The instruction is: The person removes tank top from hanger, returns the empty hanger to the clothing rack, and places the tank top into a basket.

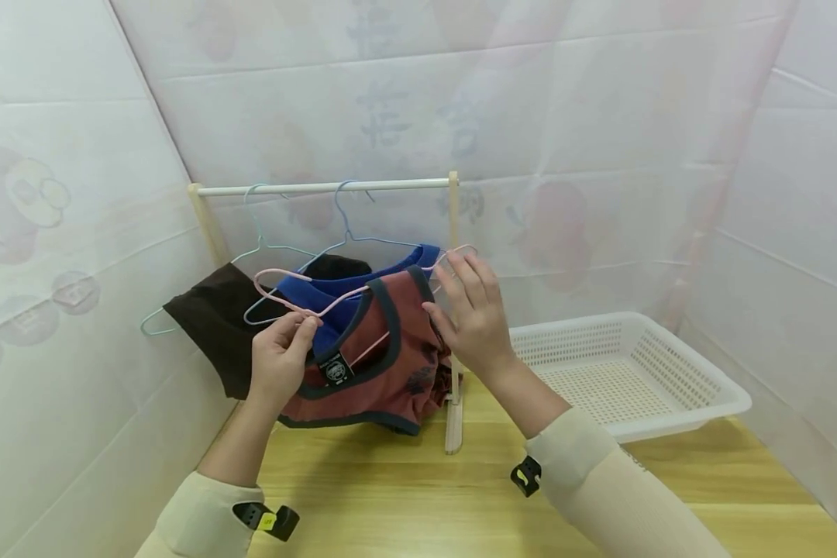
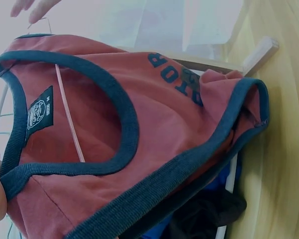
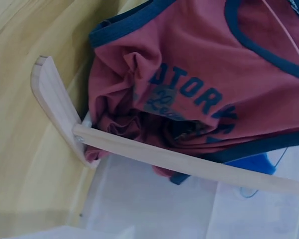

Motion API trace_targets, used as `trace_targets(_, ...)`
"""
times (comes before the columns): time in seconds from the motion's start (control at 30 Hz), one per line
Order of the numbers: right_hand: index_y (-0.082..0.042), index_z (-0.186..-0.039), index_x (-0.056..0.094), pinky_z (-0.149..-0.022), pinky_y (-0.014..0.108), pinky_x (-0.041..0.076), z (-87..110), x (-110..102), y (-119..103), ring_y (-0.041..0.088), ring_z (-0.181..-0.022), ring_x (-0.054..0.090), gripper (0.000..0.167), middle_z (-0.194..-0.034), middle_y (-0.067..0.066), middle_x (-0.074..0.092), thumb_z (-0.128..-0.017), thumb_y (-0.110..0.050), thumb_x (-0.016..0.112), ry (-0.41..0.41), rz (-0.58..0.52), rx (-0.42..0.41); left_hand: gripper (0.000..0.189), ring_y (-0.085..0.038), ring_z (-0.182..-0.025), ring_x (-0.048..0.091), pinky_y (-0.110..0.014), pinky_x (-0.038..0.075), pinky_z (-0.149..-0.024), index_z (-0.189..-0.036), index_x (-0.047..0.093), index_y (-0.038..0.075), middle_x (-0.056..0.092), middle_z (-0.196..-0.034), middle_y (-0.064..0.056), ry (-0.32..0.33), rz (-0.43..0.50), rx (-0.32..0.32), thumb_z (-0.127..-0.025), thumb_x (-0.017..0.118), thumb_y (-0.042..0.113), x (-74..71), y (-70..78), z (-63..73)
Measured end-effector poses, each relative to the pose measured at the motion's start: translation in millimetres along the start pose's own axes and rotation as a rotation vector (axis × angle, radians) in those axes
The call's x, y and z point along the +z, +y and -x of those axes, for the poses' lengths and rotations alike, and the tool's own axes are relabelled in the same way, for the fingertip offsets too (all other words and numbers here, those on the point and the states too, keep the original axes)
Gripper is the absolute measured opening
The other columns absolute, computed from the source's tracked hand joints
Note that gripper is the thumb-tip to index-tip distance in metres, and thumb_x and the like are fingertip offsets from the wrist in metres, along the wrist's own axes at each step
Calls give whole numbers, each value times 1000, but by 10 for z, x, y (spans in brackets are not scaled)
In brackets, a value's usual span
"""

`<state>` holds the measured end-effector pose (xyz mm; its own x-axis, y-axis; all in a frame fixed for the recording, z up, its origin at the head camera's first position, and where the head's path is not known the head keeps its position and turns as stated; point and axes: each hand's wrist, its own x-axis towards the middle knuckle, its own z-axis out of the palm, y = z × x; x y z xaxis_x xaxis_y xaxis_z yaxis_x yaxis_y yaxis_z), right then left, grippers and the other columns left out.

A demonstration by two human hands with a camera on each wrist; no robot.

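Note:
A red sleeveless shirt [image 1: 408,325] with dark trim and a black neck label hangs tilted on a pink hanger [image 1: 345,298]. Thumb and fingers of my left hand [image 1: 279,356] pinch that hanger just below its hook, left of the neckline. My right hand [image 1: 474,318], its fingers extended, is at the far shoulder of the shirt, beside the hanger's end. Behind the shirt, a blue garment [image 1: 328,329] hangs on a blue hanger [image 1: 349,232]. Dark lettering [image 3: 194,92] shows on the shirt front in the right wrist view.
A small rack with a white rail [image 1: 404,184] and wooden posts [image 1: 454,217] stands on the wooden table [image 1: 390,496]. Dark brown clothing [image 1: 212,318] hangs at its left on a light-green hanger [image 1: 258,242]. To the right sits a white perforated basket [image 1: 711,387].

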<state>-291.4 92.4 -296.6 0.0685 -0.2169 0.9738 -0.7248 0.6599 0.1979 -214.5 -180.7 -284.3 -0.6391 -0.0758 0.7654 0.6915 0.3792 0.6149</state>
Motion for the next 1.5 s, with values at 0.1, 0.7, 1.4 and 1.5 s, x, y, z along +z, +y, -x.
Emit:
trace_targets(0.1, -2, -132, 57, -109, 60, 33, -42, 5, -49, 43, -128, 46, 53, -138, 22, 54, -89, -27, 73, -1, 32, -69, 12, -1, -60, 47, -17, 37, -52, -89, 68, -10, 58, -71, 17, -20, 2, 2, -94, 58, -5, 23, 14, 14)
trace_targets(0.7, -18, -141, 53, -113, 66, 21, 87, 18, -132, 31, -127, 54, 57, -136, 12, 59, -95, -50, 60, -243, 140, -168, 9, -4, -49, 37, -22, 30, -43, -89, 72, 0, 52, -60, -1, -178, -98, 122, -91, 64, -3, 268, -271, 31)
trace_targets(1.4, -11, -99, 64, -50, 33, 38, 285, 14, -7, 21, -60, 56, 21, -73, 3, 60, -103, -24, 49, -272, 218, -115, 10, -13, -74, 55, -30, 44, -67, -97, 76, 9, 69, -81, -2, -144, -360, 227, -93, 68, 15, 324, -429, -5)
trace_targets(1.5, -9, -100, 65, -51, 34, 43, 293, -9, 13, 22, -64, 60, 18, -75, 4, 63, -103, -22, 52, -283, 194, -98, 11, -18, -84, 58, -37, 43, -75, -98, 75, 9, 73, -88, -3, -151, -378, 252, -94, 67, 16, 349, -416, -30)
